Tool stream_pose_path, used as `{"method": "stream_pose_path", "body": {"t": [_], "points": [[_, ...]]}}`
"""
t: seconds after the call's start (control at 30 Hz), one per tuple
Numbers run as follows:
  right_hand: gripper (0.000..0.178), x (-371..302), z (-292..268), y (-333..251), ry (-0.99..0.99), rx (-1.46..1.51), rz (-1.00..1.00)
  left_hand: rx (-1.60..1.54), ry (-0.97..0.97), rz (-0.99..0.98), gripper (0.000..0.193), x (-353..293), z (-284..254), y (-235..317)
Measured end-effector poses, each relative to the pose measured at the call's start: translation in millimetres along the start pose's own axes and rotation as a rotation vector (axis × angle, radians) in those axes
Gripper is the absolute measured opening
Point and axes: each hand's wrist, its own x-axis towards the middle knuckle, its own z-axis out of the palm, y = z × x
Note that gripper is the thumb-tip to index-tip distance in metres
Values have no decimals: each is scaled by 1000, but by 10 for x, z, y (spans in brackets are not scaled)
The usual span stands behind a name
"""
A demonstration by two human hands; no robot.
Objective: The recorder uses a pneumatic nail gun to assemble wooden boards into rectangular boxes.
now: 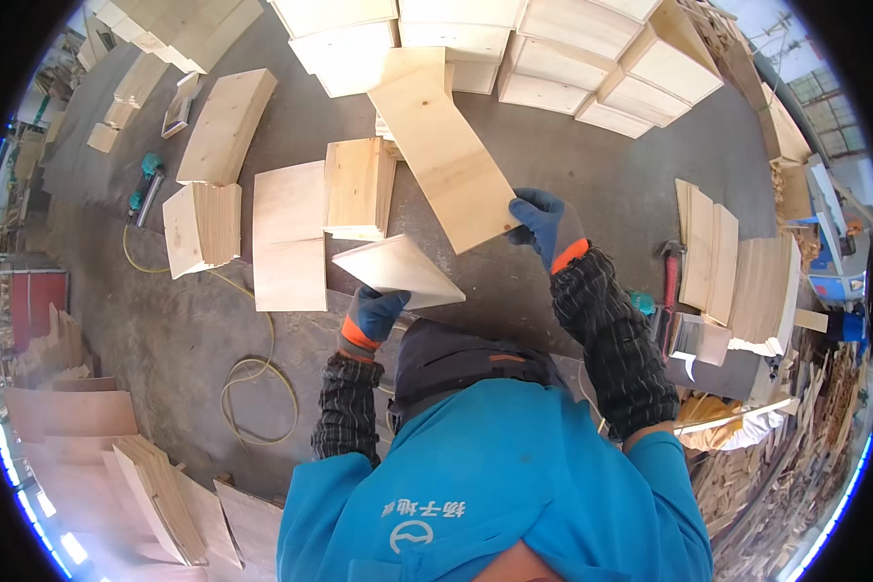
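Note:
My right hand (541, 221), in a blue and orange glove, grips the near right corner of a long wooden board (446, 155). The board slants away to the far left, its far end in front of a pile of boards. My left hand (374, 316), gloved alike, is closed on the near edge of a paler wooden panel (403, 270), tilted close to my waist. The two pieces are apart. Just beyond the panel stands a stack of short boards (355, 184), with a pale flat panel (290, 236) to its left.
Pale wooden boxes (563, 48) are stacked at the far side. More board stacks stand left (204, 225) and right (759, 291). A teal nail gun (148, 182) lies at the left, its yellow hose (294, 412) looping on the floor. A red-handled hammer (670, 276) rests at the right.

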Motion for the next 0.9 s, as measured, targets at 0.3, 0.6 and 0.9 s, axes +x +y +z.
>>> {"method": "stream_pose_path", "body": {"t": [0.3, 0.6, 0.9], "points": [[42, -222, 327, -228, 6, 5, -31, 372, 204, 111, 33, 591, 265, -730], [51, -104, 224, 93, 80, -577, -225, 388, 207, 21, 28, 997, 630, -724], [53, -214, 204, 100, 28, -697, -369, 338, 187, 34, 49, 1112, 454, -824]]}}
